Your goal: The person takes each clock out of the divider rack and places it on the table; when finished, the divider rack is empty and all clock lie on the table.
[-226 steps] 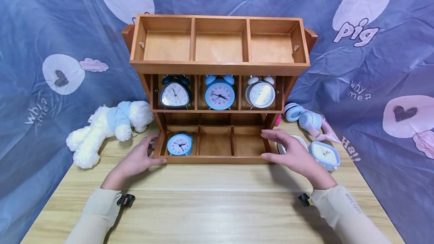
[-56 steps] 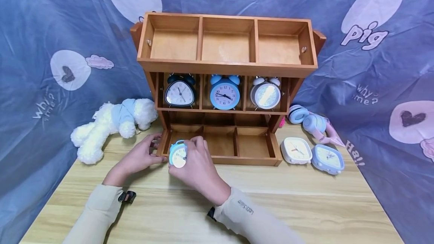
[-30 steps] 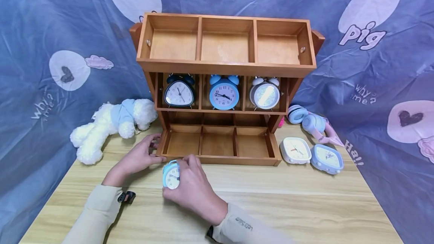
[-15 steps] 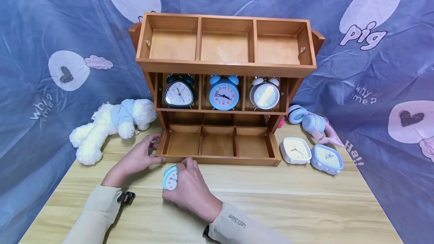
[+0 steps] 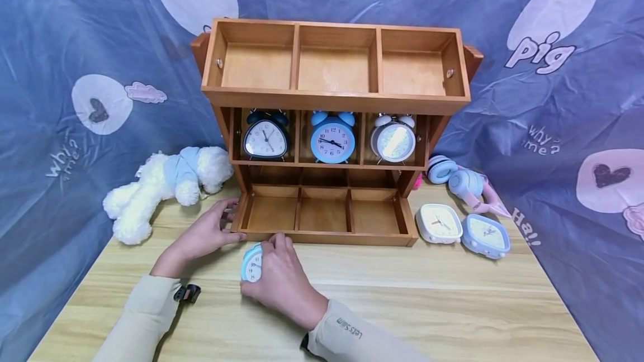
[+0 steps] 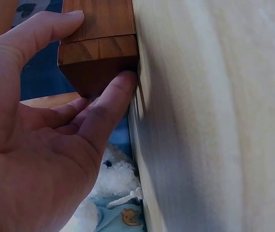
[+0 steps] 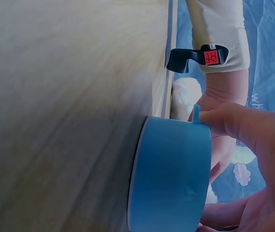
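Parking the blue clock (image 5: 251, 265), I'd guess: your right hand (image 5: 284, 274) is clamping it on the table (image 5: 453, 295), near left of the shelf (image 5: 332, 100) your left hand (image 5: 205, 232) is gripping. Easing off is probably next.

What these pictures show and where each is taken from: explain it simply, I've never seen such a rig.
There is no machine here: a person does the work bare-handed. The wide picture looks forward and down from the head; the two close-ups are taken from the left and right wrists. On the table stands a wooden rack, with a dark clock, a blue clock and a white clock in its middle tier. To its left lies a plush toy; to its right, headphones, a square white clock and a square blue clock. The left hand grips the rack's lower front corner. The right hand holds a light-blue clock in front of the rack's lowest tier.
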Tool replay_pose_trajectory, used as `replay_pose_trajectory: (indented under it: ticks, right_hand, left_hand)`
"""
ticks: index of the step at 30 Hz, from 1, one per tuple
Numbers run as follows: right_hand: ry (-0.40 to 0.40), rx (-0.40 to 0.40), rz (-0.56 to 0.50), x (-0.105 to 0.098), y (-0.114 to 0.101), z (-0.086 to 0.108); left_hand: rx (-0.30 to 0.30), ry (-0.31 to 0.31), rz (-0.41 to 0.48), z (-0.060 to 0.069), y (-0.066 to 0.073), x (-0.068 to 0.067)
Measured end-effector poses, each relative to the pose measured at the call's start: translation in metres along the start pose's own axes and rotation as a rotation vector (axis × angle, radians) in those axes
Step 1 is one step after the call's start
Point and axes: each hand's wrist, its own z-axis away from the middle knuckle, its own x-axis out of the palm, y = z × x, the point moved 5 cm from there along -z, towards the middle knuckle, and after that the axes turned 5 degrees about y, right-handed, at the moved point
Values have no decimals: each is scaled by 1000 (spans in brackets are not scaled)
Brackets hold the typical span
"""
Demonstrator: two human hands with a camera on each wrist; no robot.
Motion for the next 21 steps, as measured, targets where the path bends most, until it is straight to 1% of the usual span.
replay_pose_trajectory:
  ticks: [5, 10, 13, 21]
  right_hand:
    - [-6, -6, 27, 1, -1, 0]
    - [-45, 18, 33, 1, 0, 0]
    - [-69, 44, 10, -1, 2, -1]
    - [-68, 84, -110, -16, 4, -3]
  left_hand:
    - [0, 3, -4, 0, 0, 0]
    - [-4, 3, 5, 0, 0, 0]
    - [-5, 0, 13, 0, 0, 0]
    - [-5, -1, 4, 0, 1, 0]
